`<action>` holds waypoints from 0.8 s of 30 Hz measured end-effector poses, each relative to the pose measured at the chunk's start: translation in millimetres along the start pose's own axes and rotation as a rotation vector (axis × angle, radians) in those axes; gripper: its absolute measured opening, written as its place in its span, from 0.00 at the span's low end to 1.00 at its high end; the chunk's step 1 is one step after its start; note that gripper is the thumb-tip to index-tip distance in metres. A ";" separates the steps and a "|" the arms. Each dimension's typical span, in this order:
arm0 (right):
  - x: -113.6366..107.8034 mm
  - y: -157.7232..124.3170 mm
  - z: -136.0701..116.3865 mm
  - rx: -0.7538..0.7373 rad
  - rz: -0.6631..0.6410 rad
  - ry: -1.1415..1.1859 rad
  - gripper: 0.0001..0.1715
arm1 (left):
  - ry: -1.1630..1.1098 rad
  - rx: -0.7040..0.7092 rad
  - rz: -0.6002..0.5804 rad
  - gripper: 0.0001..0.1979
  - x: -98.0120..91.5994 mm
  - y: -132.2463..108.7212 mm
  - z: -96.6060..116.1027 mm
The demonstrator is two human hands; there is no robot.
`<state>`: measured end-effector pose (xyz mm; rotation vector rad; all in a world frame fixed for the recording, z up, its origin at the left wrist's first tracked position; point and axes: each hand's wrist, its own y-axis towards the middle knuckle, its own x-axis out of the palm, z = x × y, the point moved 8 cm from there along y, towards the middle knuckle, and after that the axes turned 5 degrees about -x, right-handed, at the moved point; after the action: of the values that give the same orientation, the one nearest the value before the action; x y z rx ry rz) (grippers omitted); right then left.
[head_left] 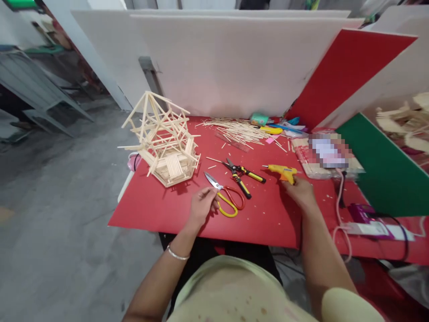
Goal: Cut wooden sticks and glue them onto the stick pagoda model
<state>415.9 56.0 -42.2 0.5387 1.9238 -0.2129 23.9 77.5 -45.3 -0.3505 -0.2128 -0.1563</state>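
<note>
My right hand [300,191] is wrapped round the handle of a yellow hot glue gun [280,171], whose nozzle points left above the red tabletop [268,210]. Beside the scissors [231,203], with one red and one yellow handle, is my left hand [202,206]. Its thumb and fingertips are pinched together; whatever they hold is too small to make out. Black-and-yellow cutting pliers [240,176] lie with their jaws apart between the scissors and the glue gun. At the left of the table stands an open framework model [174,165] built from thin wooden sticks.
A pile of loose sticks [237,133] lies at the back, near a clear ruler [233,142] and a yellow cutter [271,130]. Wrapped packs with a phone [328,152] on top sit at right. A power strip [368,229] and cables lie nearby. White boards [228,67] stand behind.
</note>
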 end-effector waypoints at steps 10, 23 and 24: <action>-19.2 -16.0 -105.3 -0.366 -0.009 -0.108 0.25 | 0.127 0.068 0.067 0.15 21.4 13.2 1.8; 63.6 83.9 -243.7 -0.625 -0.370 -0.186 0.19 | -0.023 0.168 0.276 0.19 21.3 96.5 16.1; 70.3 96.5 -246.5 -0.623 -0.372 -0.188 0.19 | -0.021 0.170 0.282 0.19 19.8 98.4 14.1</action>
<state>234.1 255.5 4.2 -0.2469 1.7692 0.1017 58.9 171.6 -59.5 -0.2097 -0.1936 0.1436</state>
